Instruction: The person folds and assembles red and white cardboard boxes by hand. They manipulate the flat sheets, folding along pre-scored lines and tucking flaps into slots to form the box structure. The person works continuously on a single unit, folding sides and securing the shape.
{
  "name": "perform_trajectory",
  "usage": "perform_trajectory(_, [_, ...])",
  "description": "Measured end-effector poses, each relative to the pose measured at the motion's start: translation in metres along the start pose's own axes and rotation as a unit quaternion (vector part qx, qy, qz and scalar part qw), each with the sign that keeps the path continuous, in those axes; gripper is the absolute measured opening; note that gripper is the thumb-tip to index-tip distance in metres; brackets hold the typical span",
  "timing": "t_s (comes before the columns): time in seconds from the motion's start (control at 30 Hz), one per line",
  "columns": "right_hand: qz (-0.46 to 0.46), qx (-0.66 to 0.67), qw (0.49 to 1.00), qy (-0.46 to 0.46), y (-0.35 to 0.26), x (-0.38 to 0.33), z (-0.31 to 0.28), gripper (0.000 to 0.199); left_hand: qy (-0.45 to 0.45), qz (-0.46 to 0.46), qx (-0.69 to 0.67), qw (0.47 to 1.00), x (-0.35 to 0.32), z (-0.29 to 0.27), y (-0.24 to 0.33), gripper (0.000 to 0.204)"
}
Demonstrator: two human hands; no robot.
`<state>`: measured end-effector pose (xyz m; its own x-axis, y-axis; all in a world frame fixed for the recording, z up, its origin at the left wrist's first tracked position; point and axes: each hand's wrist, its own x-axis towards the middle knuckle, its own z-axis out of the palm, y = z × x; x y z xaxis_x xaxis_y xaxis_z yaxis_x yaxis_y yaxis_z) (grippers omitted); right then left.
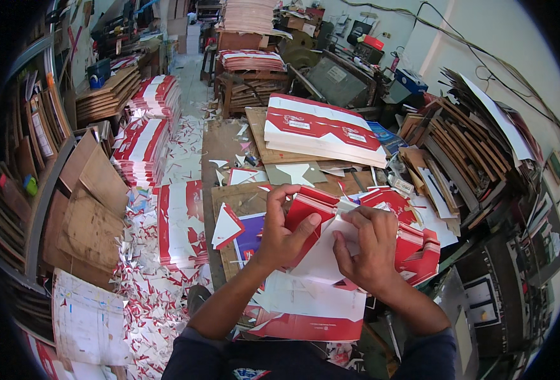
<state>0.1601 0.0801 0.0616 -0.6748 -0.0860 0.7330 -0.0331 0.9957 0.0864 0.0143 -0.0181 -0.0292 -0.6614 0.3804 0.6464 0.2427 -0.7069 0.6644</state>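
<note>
The fingers (280, 196) of the left hand (281, 235) grip the red edge of a red-and-white card bundle (318, 258); those of the right hand (371, 247) are bent against its white side. The bundle is held up over the near part of a wooden surface (221, 138), above a flat printed sheet (321, 304). Farther back, a thick pile (321, 123) lies on a board (256, 130). Offcuts (150, 310) litter the floor (191, 79) leftward, near tall stacks (142, 142); cables (504, 68) cross the pale wall (514, 35).

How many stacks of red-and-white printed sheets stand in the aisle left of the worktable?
3: a far stack, a middle stack just nearer, and a near stack beside the worktable. Others may be hidden behind them.
</note>
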Motion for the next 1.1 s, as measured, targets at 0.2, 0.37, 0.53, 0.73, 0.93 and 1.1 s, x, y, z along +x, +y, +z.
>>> perform_trajectory(0.2, [0.014,0.003,0.998,-0.053,-0.004,0.003,-0.007,0.040,-0.029,0.009,-0.023,0.999,0.003,-0.002,0.007,0.067])
perform_trajectory(0.37, [0.030,0.023,0.996,-0.075,-0.003,0.006,-0.009,0.038,-0.069,0.047,0.046,0.995,0.005,-0.009,0.007,0.075])
perform_trajectory(0.53, [0.028,0.031,0.995,-0.087,-0.008,0.003,-0.014,0.039,-0.078,-0.012,0.016,0.997,0.017,-0.007,0.025,0.067])
perform_trajectory(0.73, [0.022,0.020,0.997,-0.076,-0.008,0.001,-0.015,0.039,-0.224,-0.095,0.182,0.953,0.026,-0.027,0.034,0.063])
perform_trajectory(0.93, [0.050,0.033,0.996,-0.064,0.000,0.003,-0.009,0.029,-0.160,-0.133,0.055,0.977,0.026,-0.016,0.035,0.055])
perform_trajectory(1.1, [0.095,0.065,0.991,-0.070,0.002,0.008,-0.007,0.025,-0.150,-0.045,0.041,0.987,0.024,-0.017,0.023,0.040])
